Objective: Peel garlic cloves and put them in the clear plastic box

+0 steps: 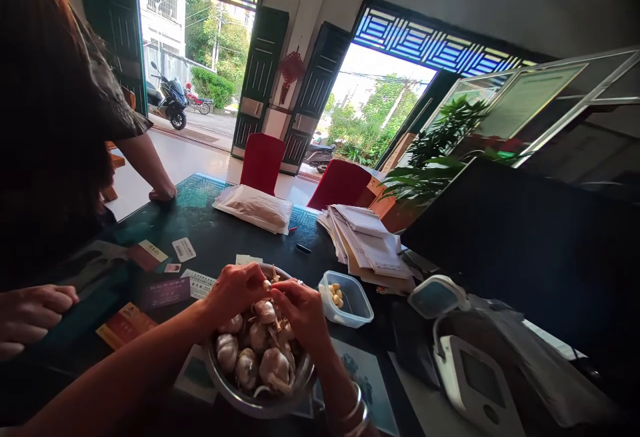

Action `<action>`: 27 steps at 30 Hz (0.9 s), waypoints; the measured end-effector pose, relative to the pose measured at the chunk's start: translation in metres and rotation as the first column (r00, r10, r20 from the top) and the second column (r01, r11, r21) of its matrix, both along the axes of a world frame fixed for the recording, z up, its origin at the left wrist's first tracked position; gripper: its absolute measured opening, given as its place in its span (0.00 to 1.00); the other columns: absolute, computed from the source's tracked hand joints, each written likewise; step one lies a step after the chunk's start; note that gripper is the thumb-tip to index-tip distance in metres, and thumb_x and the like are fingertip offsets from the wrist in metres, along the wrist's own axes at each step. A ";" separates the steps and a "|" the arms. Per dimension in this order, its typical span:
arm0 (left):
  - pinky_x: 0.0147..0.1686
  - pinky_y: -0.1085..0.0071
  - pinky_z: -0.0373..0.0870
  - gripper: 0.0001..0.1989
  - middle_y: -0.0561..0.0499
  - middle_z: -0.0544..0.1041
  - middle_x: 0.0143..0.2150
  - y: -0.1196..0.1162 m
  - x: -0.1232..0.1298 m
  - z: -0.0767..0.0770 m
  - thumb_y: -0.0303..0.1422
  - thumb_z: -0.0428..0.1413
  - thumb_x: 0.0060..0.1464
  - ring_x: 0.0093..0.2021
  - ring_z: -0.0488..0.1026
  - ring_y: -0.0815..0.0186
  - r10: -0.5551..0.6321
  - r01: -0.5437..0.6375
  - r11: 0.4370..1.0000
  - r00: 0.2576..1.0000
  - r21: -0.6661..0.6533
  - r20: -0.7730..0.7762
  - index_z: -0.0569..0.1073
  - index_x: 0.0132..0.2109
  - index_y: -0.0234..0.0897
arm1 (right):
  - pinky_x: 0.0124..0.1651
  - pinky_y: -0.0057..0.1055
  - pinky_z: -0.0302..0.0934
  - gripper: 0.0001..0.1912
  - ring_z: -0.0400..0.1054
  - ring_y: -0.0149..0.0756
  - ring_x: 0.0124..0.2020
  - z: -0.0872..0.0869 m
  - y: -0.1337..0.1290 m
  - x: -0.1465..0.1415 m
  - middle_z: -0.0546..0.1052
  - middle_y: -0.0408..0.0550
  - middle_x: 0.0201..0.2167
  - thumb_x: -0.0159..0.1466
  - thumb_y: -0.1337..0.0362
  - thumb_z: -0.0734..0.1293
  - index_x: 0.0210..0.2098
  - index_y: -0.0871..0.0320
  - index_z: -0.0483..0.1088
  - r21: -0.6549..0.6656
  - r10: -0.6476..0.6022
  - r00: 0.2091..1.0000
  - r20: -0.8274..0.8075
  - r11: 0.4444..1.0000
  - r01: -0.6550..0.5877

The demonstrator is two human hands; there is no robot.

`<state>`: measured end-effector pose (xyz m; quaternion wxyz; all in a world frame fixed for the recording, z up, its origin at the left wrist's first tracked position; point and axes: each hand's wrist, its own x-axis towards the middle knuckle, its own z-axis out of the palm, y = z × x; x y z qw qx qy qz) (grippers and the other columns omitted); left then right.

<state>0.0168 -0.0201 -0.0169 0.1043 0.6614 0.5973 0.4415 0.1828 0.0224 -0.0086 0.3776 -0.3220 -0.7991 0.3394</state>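
Note:
Both of my hands meet over the far side of a metal bowl [250,409] filled with garlic bulbs [275,367]. My left hand [237,295] has its fingertips closed in a pinch on a small pale garlic clove [267,285]. From the other side my right hand [303,309] pinches at the same clove, thumb and forefinger pressed together; its wrist wears silver bangles. Just right of the bowl, a clear plastic container [364,313] holds several peeled garlic cloves [337,295].
Cards [170,290] lie left of the bowl. Papers [367,240], a plastic-wrapped packet [255,209] and a pen [303,248] are farther back. A blood pressure monitor [477,383] and dark screen [525,257] stand right. A co-worker's hand [37,317] and a standing person [55,103] are left.

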 end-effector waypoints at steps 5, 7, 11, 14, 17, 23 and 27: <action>0.28 0.77 0.62 0.06 0.55 0.77 0.27 0.003 0.000 -0.008 0.32 0.58 0.47 0.24 0.69 0.72 -0.015 0.017 0.998 0.999 0.052 -0.045 0.69 0.26 0.36 | 0.29 0.27 0.61 0.08 0.68 0.32 0.26 0.001 -0.004 -0.003 0.76 0.46 0.27 0.60 0.61 0.66 0.32 0.57 0.76 0.039 0.011 1.000 0.013 0.999 -0.011; 0.27 0.77 0.62 0.05 0.55 0.76 0.26 0.004 0.000 -0.011 0.31 0.57 0.46 0.24 0.69 0.72 -0.015 0.018 0.999 0.998 0.051 -0.058 0.69 0.25 0.36 | 0.30 0.28 0.61 0.08 0.68 0.33 0.27 0.002 -0.004 -0.004 0.76 0.46 0.27 0.60 0.62 0.66 0.32 0.57 0.76 0.070 0.004 1.000 0.020 0.998 -0.006; 0.25 0.77 0.60 0.06 0.56 0.73 0.23 0.004 0.000 -0.011 0.30 0.56 0.46 0.23 0.67 0.73 0.000 0.006 0.999 0.994 0.052 -0.107 0.68 0.25 0.36 | 0.34 0.29 0.62 0.07 0.69 0.34 0.29 0.004 -0.004 -0.005 0.77 0.46 0.28 0.60 0.64 0.66 0.31 0.56 0.76 0.102 0.011 1.000 0.024 0.995 -0.014; 0.26 0.77 0.60 0.08 0.54 0.74 0.25 0.003 0.000 -0.007 0.33 0.57 0.48 0.24 0.67 0.72 -0.006 0.014 0.998 0.990 0.057 -0.141 0.68 0.25 0.36 | 0.35 0.29 0.62 0.08 0.69 0.34 0.29 0.004 -0.005 -0.005 0.77 0.46 0.28 0.61 0.64 0.65 0.31 0.56 0.76 0.098 0.016 0.999 0.031 0.995 -0.019; 0.26 0.77 0.60 0.11 0.54 0.73 0.24 0.002 0.001 -0.005 0.35 0.56 0.50 0.25 0.67 0.71 -0.008 0.019 0.998 0.986 0.061 -0.169 0.68 0.24 0.36 | 0.36 0.29 0.61 0.08 0.69 0.35 0.30 0.004 -0.005 -0.005 0.77 0.46 0.28 0.61 0.64 0.65 0.30 0.55 0.76 0.096 0.025 0.999 0.034 0.995 -0.028; 0.29 0.76 0.62 0.10 0.53 0.73 0.25 0.001 0.000 -0.008 0.33 0.56 0.51 0.27 0.68 0.70 -0.046 0.058 0.996 0.983 0.067 -0.177 0.68 0.24 0.35 | 0.35 0.29 0.60 0.08 0.68 0.34 0.29 0.004 -0.005 -0.005 0.76 0.45 0.27 0.61 0.65 0.64 0.29 0.56 0.75 0.106 0.025 0.998 0.051 0.994 -0.031; 0.30 0.75 0.63 0.09 0.52 0.74 0.25 0.002 0.000 -0.013 0.33 0.56 0.51 0.27 0.70 0.69 -0.077 0.091 0.992 0.985 0.087 -0.152 0.69 0.25 0.36 | 0.35 0.29 0.60 0.09 0.68 0.33 0.28 0.006 -0.006 -0.005 0.76 0.44 0.26 0.61 0.65 0.64 0.28 0.57 0.74 0.129 0.027 0.998 0.056 0.991 -0.034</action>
